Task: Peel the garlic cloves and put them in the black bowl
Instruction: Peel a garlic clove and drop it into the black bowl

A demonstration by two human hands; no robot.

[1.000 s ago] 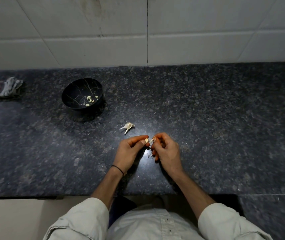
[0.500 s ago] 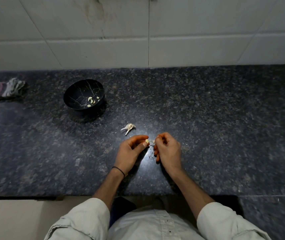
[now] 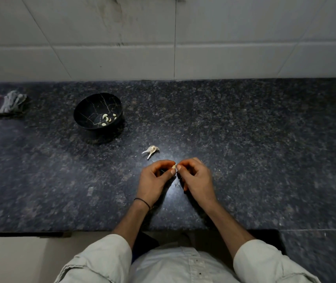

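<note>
In hand: one clove (image 3: 173, 166), pinched between the thumb and fingertip of our left hand (image 3: 154, 180), while our right hand (image 3: 197, 178), fingers curled, nips its other side, just above the counter (image 3: 265, 150). We cannot tell how much skin is on it. Done: several peeled cloves (image 3: 106, 119) lie in the bowl (image 3: 85, 105), well apart at back left. Left, by our judgement: strip this clove and drop it in; the scrap (image 3: 151, 151) just beyond our hands looks like spent stem.
</note>
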